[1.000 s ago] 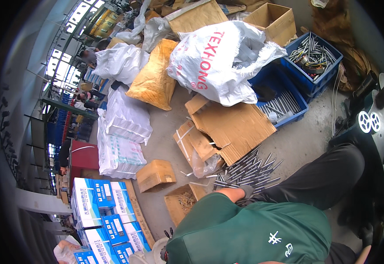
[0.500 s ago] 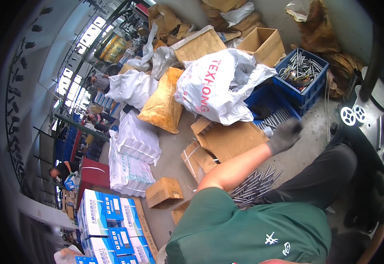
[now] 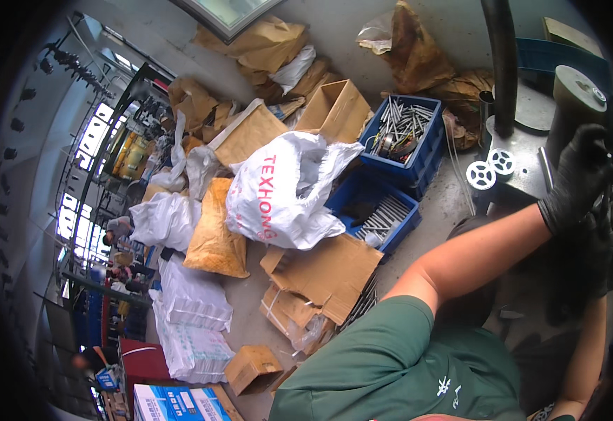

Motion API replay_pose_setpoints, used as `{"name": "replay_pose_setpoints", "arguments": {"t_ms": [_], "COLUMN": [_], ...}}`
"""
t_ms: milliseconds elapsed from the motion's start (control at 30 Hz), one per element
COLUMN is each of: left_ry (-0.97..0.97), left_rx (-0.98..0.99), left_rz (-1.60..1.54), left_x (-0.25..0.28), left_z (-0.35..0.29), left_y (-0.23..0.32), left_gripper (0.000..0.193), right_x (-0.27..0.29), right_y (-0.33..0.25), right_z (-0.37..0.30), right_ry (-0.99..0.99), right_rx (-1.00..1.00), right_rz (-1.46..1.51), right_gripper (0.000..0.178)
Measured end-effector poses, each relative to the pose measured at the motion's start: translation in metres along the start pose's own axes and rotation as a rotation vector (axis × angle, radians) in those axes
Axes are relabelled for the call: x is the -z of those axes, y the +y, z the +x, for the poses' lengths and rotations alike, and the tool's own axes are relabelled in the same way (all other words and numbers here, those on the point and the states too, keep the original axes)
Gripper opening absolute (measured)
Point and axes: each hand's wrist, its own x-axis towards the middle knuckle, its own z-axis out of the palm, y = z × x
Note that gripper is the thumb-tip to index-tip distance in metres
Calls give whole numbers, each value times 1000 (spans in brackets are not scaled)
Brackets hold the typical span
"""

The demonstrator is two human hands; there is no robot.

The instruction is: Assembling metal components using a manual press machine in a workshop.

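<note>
My left hand (image 3: 575,175), in a black glove, is raised at the far right beside a grey metal cylinder (image 3: 579,91) on the machine. Its fingers are curled in; whatever they hold, if anything, is lost against the dark background. Below it, my right hand (image 3: 594,256) is dark-gloved and in deep shade, so its fingers cannot be made out. To the left of the hands, two white spoked wheels (image 3: 481,175) sit by the machine's metal plate (image 3: 521,156).
A blue crate of metal rods (image 3: 406,168) stands near the wall, with a lower blue bin (image 3: 413,223) before it. A white woven sack (image 3: 250,203), an orange sack (image 3: 215,242), an opened cardboard box (image 3: 334,274) and white bundles (image 3: 194,298) lie leftward. Other people are far left.
My left hand has moved from beside the lower blue bin to the machine at the right. The view has swung right, bringing my right hand and the grey cylinder into sight.
</note>
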Motion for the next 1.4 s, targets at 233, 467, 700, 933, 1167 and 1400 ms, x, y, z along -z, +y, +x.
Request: {"name": "replay_pose_setpoints", "arguments": {"t_ms": [233,467,700,933,1167,1400], "left_ry": [-199,-256,-62,43,99,42], "left_rx": [87,-19,275,613,666,784], "left_rz": [392,438,158,23,-1,24], "left_x": [10,35,42,33,28,32], "left_z": [-99,-77,-77,-76,-82,-87], "left_y": [-94,-70,-79,-65,-66,-65], "left_gripper": [31,33,28,40,44,46], "right_x": [10,17,49,47,43,41], "right_y": [-15,-69,-48,-3,34,42], "right_z": [-32,13,35,45,44,37], "right_ry": [-57,-252,-54,314,280,246], "right_rx": [-368,-348,-114,-100,-97,-71], "right_rz": [451,390,-137,-295,-571,-601], "right_gripper": [37,43,27,21,29,19]}}
